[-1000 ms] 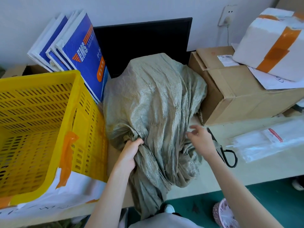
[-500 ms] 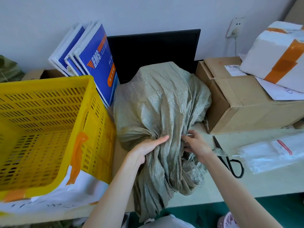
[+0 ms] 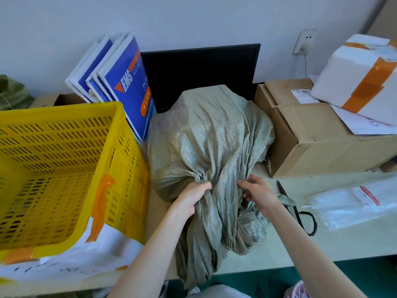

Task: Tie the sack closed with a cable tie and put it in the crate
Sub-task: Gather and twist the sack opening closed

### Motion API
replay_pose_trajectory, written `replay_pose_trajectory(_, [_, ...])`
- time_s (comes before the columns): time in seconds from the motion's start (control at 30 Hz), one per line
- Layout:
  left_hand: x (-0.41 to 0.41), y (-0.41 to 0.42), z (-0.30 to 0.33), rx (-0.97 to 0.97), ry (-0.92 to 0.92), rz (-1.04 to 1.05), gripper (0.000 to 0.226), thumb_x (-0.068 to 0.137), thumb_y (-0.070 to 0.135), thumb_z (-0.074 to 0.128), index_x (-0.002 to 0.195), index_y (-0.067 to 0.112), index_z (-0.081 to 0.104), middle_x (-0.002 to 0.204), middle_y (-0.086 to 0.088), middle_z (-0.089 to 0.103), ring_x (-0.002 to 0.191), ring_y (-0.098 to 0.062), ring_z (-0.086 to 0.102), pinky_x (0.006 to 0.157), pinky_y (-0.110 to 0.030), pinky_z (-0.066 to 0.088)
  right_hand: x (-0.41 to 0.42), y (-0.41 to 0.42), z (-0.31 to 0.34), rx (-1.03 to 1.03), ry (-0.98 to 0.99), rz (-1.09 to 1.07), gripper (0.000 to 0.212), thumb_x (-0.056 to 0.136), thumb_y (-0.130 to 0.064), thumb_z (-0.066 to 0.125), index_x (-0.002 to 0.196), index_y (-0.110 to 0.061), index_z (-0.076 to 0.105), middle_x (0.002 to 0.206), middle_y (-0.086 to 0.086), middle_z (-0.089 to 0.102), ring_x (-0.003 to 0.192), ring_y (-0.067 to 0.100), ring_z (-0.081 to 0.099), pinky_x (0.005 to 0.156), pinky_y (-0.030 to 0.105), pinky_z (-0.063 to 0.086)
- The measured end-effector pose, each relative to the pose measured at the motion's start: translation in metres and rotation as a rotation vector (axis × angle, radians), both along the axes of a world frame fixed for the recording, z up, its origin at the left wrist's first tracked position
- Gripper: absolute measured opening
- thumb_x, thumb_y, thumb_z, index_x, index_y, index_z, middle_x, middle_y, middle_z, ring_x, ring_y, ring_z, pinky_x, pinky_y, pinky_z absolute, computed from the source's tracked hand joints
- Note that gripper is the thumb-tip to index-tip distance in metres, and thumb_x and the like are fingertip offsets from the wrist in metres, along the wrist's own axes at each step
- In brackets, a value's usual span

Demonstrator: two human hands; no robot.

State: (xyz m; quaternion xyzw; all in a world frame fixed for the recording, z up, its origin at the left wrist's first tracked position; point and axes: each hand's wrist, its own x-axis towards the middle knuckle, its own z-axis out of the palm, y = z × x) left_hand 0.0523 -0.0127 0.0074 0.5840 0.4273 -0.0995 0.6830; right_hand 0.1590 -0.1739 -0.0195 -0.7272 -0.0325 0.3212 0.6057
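Note:
A grey-green woven sack (image 3: 206, 136) lies full on the table, its loose neck trailing over the near edge. My left hand (image 3: 191, 197) grips the bunched neck from the left. My right hand (image 3: 257, 191) pinches the fabric folds on the right side of the neck. A yellow slatted crate (image 3: 62, 168) stands to the left of the sack, with nothing visible inside it. A clear packet of white cable ties (image 3: 352, 201) lies on the table to the right. No loose tie shows in either hand.
Black scissors (image 3: 300, 211) lie just right of my right hand. A cardboard box (image 3: 318, 134) with a taped white box (image 3: 361, 76) on it stands at the right. Blue and white envelopes (image 3: 120, 82) and a black monitor (image 3: 199, 72) lean at the back.
My right hand came in from the right and took hold of the sack's folds. My left hand shifted its grip on the neck. The camera tilted, so everything sits lower in view.

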Motion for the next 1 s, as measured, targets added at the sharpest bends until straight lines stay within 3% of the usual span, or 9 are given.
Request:
replay_pose_trajectory(0.13, [-0.002,-0.003,0.004,-0.109,-0.053,0.018,0.015,0.089,0.023,0.061,0.089,0.009,0.066,0.083,-0.009,0.07,0.075,-0.021,0.066,0.07,-0.028,0.052,-0.003,-0.005,0.0,0.045,0.027,-0.024,0.021,0.085,-0.011,0.067,0.074,-0.009,0.05,0.064,0.006,0.054,0.05,0.015,0.049,0.048,0.025,0.039])
replay_pose_trajectory(0.23, [-0.001,-0.003,0.006,-0.073,-0.027,-0.111,0.043,0.08,0.054,0.068,0.106,0.021,0.064,0.107,0.004,0.067,0.1,-0.014,0.06,0.098,-0.036,0.044,-0.006,-0.007,0.0,0.053,0.032,-0.028,0.017,0.086,-0.012,0.066,0.077,-0.009,0.052,0.065,0.006,0.055,0.05,0.014,0.049,0.049,0.025,0.039])
replay_pose_trajectory(0.33, [-0.001,-0.002,0.004,-0.018,-0.001,-0.175,0.062,0.065,0.056,0.078,0.112,0.017,0.064,0.114,0.001,0.066,0.109,-0.018,0.058,0.106,-0.04,0.04,-0.009,-0.008,-0.001,0.059,0.042,-0.028,0.013,0.087,-0.013,0.065,0.084,-0.007,0.054,0.067,0.006,0.056,0.051,0.013,0.049,0.049,0.024,0.039])
replay_pose_trajectory(0.47, [0.0,-0.002,-0.001,-0.026,-0.002,-0.148,0.039,0.07,0.033,0.084,0.102,0.016,0.07,0.109,-0.008,0.071,0.104,-0.025,0.066,0.099,-0.044,0.048,-0.012,-0.011,-0.002,0.079,0.082,-0.038,0.013,0.086,-0.012,0.066,0.087,-0.007,0.054,0.069,0.007,0.057,0.049,0.013,0.05,0.048,0.024,0.041])
replay_pose_trajectory(0.63, [0.001,-0.004,-0.01,-0.093,-0.008,-0.088,0.036,0.077,0.023,0.078,0.108,0.008,0.068,0.104,-0.013,0.073,0.097,-0.029,0.069,0.094,-0.044,0.052,-0.014,-0.015,0.001,0.126,0.125,-0.046,0.014,0.086,-0.007,0.065,0.083,-0.008,0.052,0.07,0.009,0.055,0.049,0.013,0.051,0.049,0.023,0.043])
replay_pose_trajectory(0.8, [0.002,-0.01,-0.012,-0.102,-0.08,0.01,0.029,0.086,0.012,0.068,0.114,0.001,0.066,0.092,-0.012,0.072,0.082,-0.025,0.068,0.074,-0.033,0.055,-0.017,-0.017,0.004,0.145,0.132,-0.041,0.01,0.087,-0.005,0.063,0.083,-0.007,0.054,0.07,0.007,0.055,0.051,0.014,0.05,0.052,0.024,0.042])
replay_pose_trajectory(0.9, [0.001,-0.013,-0.004,-0.131,-0.088,0.024,0.032,0.091,0.023,0.064,0.117,0.006,0.063,0.091,-0.006,0.069,0.082,-0.019,0.065,0.066,-0.028,0.051,-0.022,-0.016,0.005,0.148,0.117,-0.035,0.01,0.087,-0.004,0.063,0.081,-0.009,0.057,0.07,0.005,0.056,0.053,0.014,0.05,0.054,0.024,0.043])
replay_pose_trajectory(1.0, [0.005,-0.014,0.004,-0.103,-0.011,-0.06,0.058,0.078,0.056,0.069,0.122,0.018,0.059,0.108,0.0,0.065,0.1,-0.02,0.061,0.086,-0.033,0.048,-0.028,-0.014,0.005,0.148,0.094,-0.036,0.011,0.087,-0.003,0.063,0.08,-0.01,0.056,0.069,0.004,0.055,0.054,0.014,0.051,0.053,0.023,0.043])
